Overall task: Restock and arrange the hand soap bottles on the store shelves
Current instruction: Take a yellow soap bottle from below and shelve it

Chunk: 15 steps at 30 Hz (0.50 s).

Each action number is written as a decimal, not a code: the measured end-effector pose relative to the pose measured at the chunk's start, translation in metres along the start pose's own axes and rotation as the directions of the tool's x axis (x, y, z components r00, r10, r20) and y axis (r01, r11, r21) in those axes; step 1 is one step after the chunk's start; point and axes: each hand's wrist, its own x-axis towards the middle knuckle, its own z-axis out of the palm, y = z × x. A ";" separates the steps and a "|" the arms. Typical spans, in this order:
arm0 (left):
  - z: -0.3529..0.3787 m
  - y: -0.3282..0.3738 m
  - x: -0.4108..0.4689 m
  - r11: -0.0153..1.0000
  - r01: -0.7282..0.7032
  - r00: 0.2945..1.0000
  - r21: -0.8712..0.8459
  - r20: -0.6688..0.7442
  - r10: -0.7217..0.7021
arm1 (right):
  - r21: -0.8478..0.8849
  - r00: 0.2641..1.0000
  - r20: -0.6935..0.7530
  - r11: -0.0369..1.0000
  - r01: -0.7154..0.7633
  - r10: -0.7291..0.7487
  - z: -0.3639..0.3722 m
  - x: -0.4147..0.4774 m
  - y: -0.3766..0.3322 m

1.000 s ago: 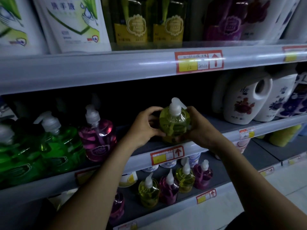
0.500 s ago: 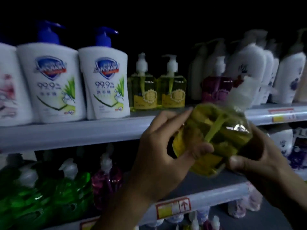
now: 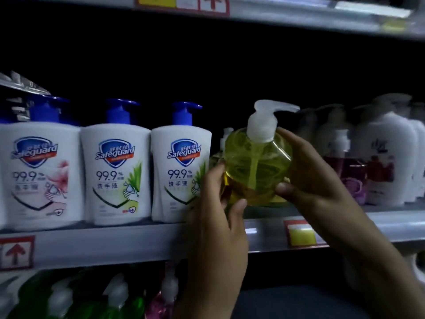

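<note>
1. Yellow, see-through soap fills the pump bottle point(image 3: 255, 169), which is upright between both hands, level with the middle shelf point(image 3: 115, 245) and just right of the white row. I cannot tell whether its base touches the shelf.
2. The left hand point(image 3: 216, 222) grips the bottle's lower left side. Its thumb lies on the front and its other fingers are hidden behind the bottle.
3. The right hand point(image 3: 308, 178) grips the right side, with fingers point(image 3: 289, 137) curled over the shoulder by the pump collar and the thumb low on the front.
4. Behind the held bottle, a second yellow bottle point(image 3: 226, 134) shows only its pump tip and a sliver of its side.
5. Three Safeguard bottles point(image 3: 115, 173), white with blue pumps, stand side by side. One has a pink print and two have green.
6. The white bottles at the right point(image 3: 388, 162) are dim and blurred, so they cannot be counted.
7. On the shelf below, the green bottles point(image 3: 128, 305) and one pink bottle point(image 3: 161, 305) are cut off by the bottom edge.
8. Two red-framed tags sit on the shelf's front edge: an arrow tag point(image 3: 16, 253) and a yellow price tag point(image 3: 301, 234), the latter partly covered by the right wrist.
</note>
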 end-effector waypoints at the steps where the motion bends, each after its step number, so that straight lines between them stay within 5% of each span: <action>1: 0.001 -0.002 -0.003 1.000 0.010 1.000 0.020 -0.013 -0.009 | 0.001 1.000 0.012 1.000 -0.018 0.018 -0.001 0.000 0.003; 11: 0.008 -0.001 -0.007 0.917 -0.062 0.997 0.393 -0.008 0.070 | -0.226 0.939 -0.036 0.912 -0.342 0.343 0.008 0.001 0.003; 15: 0.007 -0.003 -0.010 0.888 -0.097 0.993 0.450 -0.011 0.114 | -0.416 0.957 -0.206 0.867 -0.272 0.202 0.027 0.007 0.006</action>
